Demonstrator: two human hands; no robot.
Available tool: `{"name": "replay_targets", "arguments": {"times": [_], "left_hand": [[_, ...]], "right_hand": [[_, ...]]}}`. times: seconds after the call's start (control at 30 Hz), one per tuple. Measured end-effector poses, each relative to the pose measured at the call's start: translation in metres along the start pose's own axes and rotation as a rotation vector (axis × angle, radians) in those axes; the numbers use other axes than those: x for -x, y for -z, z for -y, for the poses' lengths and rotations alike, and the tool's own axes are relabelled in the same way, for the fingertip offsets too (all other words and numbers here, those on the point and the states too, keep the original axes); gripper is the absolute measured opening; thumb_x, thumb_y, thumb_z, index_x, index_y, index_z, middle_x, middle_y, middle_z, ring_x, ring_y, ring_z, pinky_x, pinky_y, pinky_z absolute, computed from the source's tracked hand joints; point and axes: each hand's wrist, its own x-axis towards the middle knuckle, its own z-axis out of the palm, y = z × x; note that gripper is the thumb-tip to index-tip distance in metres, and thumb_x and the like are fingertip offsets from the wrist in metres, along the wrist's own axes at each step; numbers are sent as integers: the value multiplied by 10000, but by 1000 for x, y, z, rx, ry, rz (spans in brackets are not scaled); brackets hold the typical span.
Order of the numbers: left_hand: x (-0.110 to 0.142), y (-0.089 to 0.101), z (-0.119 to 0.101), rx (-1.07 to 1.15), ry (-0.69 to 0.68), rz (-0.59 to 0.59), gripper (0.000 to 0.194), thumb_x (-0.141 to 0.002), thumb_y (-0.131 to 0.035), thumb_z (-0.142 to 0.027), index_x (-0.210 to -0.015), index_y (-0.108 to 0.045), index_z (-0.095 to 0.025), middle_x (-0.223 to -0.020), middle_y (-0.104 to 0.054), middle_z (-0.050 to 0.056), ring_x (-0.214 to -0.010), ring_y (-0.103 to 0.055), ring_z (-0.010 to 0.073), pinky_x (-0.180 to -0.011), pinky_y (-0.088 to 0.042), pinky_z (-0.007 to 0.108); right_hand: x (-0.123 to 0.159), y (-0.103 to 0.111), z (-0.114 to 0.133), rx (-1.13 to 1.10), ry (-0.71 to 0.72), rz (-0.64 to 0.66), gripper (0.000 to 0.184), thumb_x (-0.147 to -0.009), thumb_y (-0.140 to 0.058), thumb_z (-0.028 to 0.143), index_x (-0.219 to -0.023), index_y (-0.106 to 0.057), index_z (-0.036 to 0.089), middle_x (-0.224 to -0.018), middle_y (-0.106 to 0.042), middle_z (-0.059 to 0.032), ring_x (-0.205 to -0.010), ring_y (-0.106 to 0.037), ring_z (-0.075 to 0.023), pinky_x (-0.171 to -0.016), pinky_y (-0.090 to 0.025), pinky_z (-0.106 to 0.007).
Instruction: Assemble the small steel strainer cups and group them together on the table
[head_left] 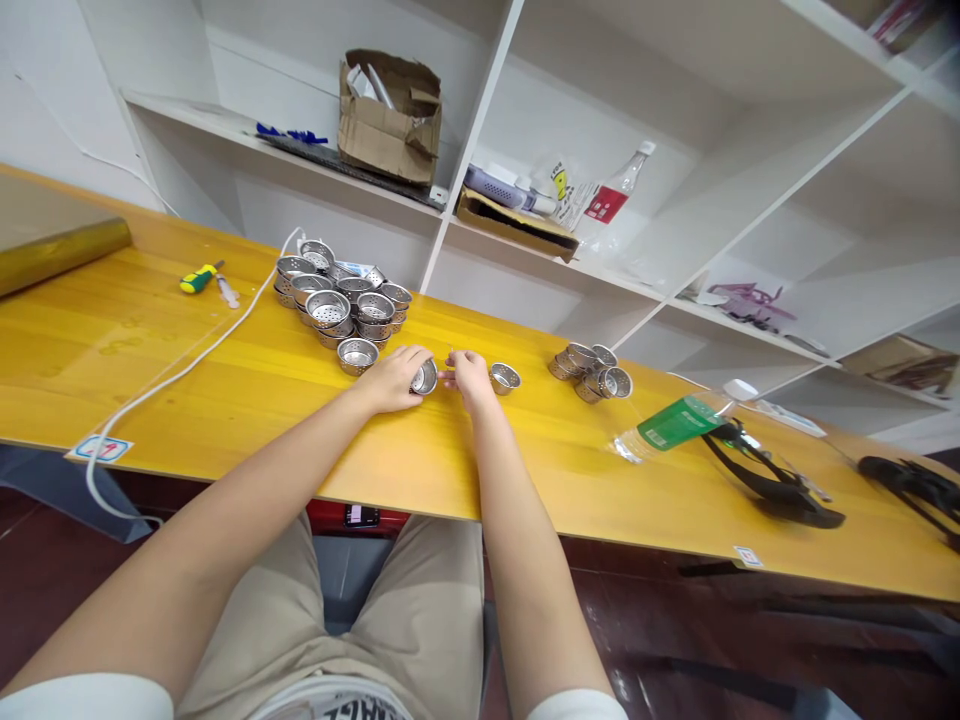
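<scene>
My left hand [394,378] is curled round a small perforated steel cup [424,377] tipped on its side on the yellow table [225,390]. My right hand [469,376] sits just right of it, fingers pinched near the cup's mouth on something too small to name. Another steel cup [505,378] stands upright right beside my right hand. A single cup [357,355] lies left of my left hand, in front of a big pile of the same cups [337,295].
A smaller cluster of cups [592,370] lies to the right, then a lying plastic bottle with a green label [671,425] and black straps [772,475]. A white cable [172,375], a screwdriver [199,279] and a gold roll [60,253] are at left. Shelves stand behind.
</scene>
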Motion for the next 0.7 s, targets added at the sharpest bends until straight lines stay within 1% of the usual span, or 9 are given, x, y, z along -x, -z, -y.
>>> {"name": "replay_targets", "arguments": {"times": [0.13,0.23,0.4,0.47,0.57,0.7], "left_hand": [[0,-1,0,-10,23,10,707,-731,-731,-208,-1393,-492,-143,-1366,-617,159,-1226,-598,327,-1083,-472,450],[0,0,0,-14,47,15,750,-732,-732,-222,-1431,-471,-140,-1396,-611,165,-1247,-589,332,-1092,-466,445],[1,1,-2,-45,89,15,749,-738,-740,-266,-1430,-476,-152,-1258,-671,152,-1203,-596,340,-1042,-494,451],[1,1,-2,-47,96,9,747,-743,-737,-272,-1430,-473,-149,-1270,-666,154,-1212,-598,340,-1048,-492,447],[1,0,-1,-25,95,-6,750,-752,-725,-257,-1443,-453,-151,-1348,-638,162,-1255,-600,332,-1084,-477,437],[1,-2,0,12,101,2,763,-756,-717,-244,-1455,-428,-146,-1401,-614,170,-1292,-606,320,-1092,-480,423]], "right_hand": [[1,3,3,-106,-46,39,67,-931,-541,197,-876,-504,212,-696,-573,56,-459,-548,-80,-430,-420,-196],[1,5,4,-186,-41,75,109,-909,-567,247,-835,-491,220,-608,-483,84,-433,-472,-75,-436,-395,-194],[2,7,5,-290,-63,194,248,-912,-572,365,-750,-444,229,-531,-327,105,-403,-295,-67,-408,-283,-200],[2,7,6,-295,-54,186,286,-922,-559,393,-728,-422,233,-523,-285,107,-403,-256,-70,-405,-244,-206],[3,9,7,-302,-8,148,334,-921,-569,429,-708,-396,238,-521,-249,109,-412,-223,-73,-407,-215,-208],[4,9,7,-320,2,184,359,-915,-584,435,-690,-387,236,-520,-228,113,-421,-172,-70,-407,-206,-203]]}}
